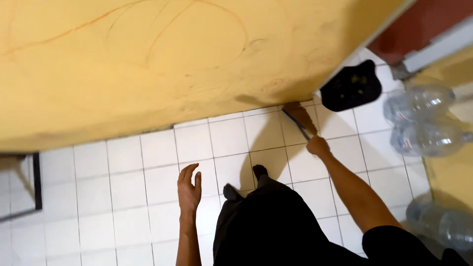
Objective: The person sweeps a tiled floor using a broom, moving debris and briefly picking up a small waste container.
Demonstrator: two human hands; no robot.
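Note:
My right hand (318, 146) is stretched forward and grips the thin handle of a small brown broom (300, 115), whose bristles touch the white tiled floor (148, 197) at the foot of the yellow wall (123, 64). Just beyond the broom lies a black dustpan (351, 86) with dark debris in it. My left hand (189, 189) hangs free over the tiles with fingers apart and holds nothing. My legs in dark clothing and both feet show below, between the two arms.
Two large clear plastic water bottles (419, 120) lie at the right by a yellow surface, a third (438, 224) at the lower right. A dark frame (37, 182) stands at the left edge. A red wall with a grey strip sits at the top right.

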